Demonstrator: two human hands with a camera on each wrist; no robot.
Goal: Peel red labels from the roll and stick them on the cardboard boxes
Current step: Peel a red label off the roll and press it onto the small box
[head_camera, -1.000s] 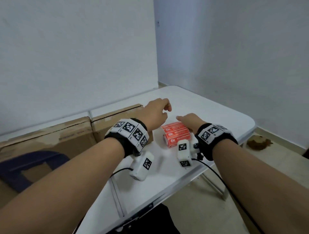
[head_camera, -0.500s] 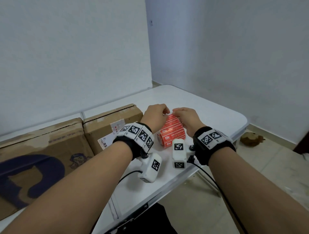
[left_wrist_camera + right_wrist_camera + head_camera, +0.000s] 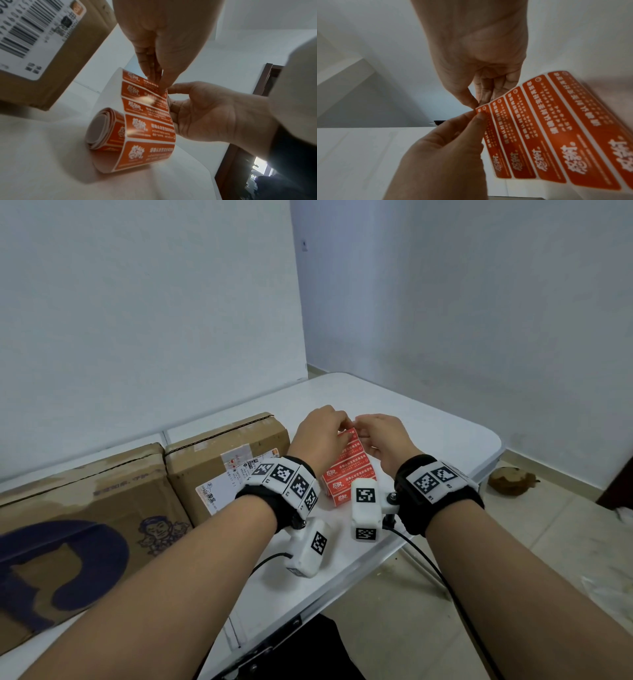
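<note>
A roll of red labels (image 3: pixel 102 128) lies on the white table (image 3: pixel 428 440), its loose strip (image 3: pixel 149 121) pulled up from it. My left hand (image 3: pixel 337 428) pinches the strip's top end, thumb on the end label (image 3: pixel 486 121). My right hand (image 3: pixel 359 433) pinches the same top corner from the other side, its palm behind the strip (image 3: pixel 346 474). In the right wrist view my right hand (image 3: pixel 478 104) meets the corner of the strip (image 3: pixel 547 128). Two cardboard boxes stand to the left: a small one (image 3: pixel 222 460) with a shipping label and a large one (image 3: pixel 85 508).
The table's front edge (image 3: pixel 342 587) runs just under my wrists, with tiled floor (image 3: pixel 513 542) beyond it. A white wall (image 3: pixel 137 320) stands close behind the boxes. A brown scrap (image 3: pixel 512 481) lies on the floor at the right.
The roll lay flat with my hands apart a second ago. Both hands have closed in on it and lifted its loose end, unrolling a strip upward.
</note>
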